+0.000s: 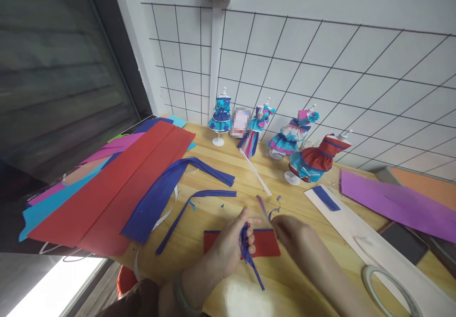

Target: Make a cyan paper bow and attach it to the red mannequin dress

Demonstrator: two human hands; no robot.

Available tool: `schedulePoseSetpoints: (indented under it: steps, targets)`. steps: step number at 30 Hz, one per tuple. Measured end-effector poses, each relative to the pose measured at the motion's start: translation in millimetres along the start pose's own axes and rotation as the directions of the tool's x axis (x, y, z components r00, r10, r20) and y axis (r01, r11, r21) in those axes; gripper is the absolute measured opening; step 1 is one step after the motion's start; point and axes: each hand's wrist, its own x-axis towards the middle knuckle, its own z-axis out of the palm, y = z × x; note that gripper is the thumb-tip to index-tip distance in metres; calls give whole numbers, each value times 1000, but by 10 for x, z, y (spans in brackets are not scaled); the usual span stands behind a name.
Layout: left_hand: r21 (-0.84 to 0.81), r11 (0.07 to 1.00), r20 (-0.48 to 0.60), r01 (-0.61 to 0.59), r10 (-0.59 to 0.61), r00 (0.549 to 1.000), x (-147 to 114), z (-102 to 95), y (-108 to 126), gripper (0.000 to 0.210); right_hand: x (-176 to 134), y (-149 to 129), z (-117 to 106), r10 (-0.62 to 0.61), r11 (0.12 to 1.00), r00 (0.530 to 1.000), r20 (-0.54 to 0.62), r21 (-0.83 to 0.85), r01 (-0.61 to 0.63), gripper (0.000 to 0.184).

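My left hand (233,241) is closed around a bunch of thin blue strips (245,241) with a little red among them. One strip end hangs below the fist, and the index finger points to the right. Beneath this hand lies a red fabric rectangle (265,244) with a blue top edge, partly covered by the hand. To the right, my right hand (297,241) has its fingers pinched at the lower end of a thin purple-blue strip (262,206), which is blurred. Curled blue scraps (274,211) lie just beyond those fingertips.
Several small dress forms in fabric dresses (220,117) stand along the wall. Layered red sheets (121,188) and blue strips (213,193) cover the left side. At the right are a white board (342,226), a purple sheet (392,205), a dark phone-like slab (404,242) and a tape roll (366,274).
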Motion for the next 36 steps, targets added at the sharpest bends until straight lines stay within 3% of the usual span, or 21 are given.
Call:
schedulePoseSetpoints:
  steps: [3, 7, 12, 15, 17, 18, 20, 22, 24, 28, 36]
  targets:
    - [73, 995, -53, -61, 65, 997, -32, 59, -47, 38, -278, -394, 145, -282, 955, 959, -11, 98, 282, 23]
    - [113, 988, -56, -108, 115, 992, -116, -33, -72, 38, -477, -566, 264, -348, 926, 936, -43, 141, 351, 27]
    - [290, 941, -105, 176, -152, 983, -328, -166, -85, 46, -507, -687, 265, -328, 886, 928, -177, 285, 367, 24]
    - [424, 848, -9, 317, -347, 938, -506, -224, -50, 65, -429, -684, 254, -286, 910, 926, -247, 234, 343, 27]
    - [506, 816, 91, 280, -373, 923, -628, -292, 13, 77, -379, -480, 258, -250, 949, 929, -272, 123, 292, 30]
    - [511, 829, 96, 228, -319, 943, -684, -335, 53, 76, -366, -313, 267, -173, 978, 939, -295, 57, 199, 31]
    - [560, 813, 106, 163, -265, 958, -772, -428, 132, 69, -370, 95, 302, 127, 987, 940, -317, -55, -152, 34]
    - [603, 794, 71, 77, -150, 986, -827, -505, 187, 57, -394, 481, 359, 435, 884, 865, -250, -66, -463, 38]
    - [612, 788, 4, 65, -86, 996, -851, -546, 209, 42, -404, 735, 424, 482, 863, 849, -217, -47, -503, 37]
    - [608, 786, -77, 115, -86, 993, -847, -563, 195, 45, -347, 862, 506, 477, 877, 860, -180, 40, -479, 29]
    - [432, 898, 82, 83, -131, 988, -745, -699, 246, 39, -436, 900, 462, 507, 862, 817, -275, 146, -486, 40]
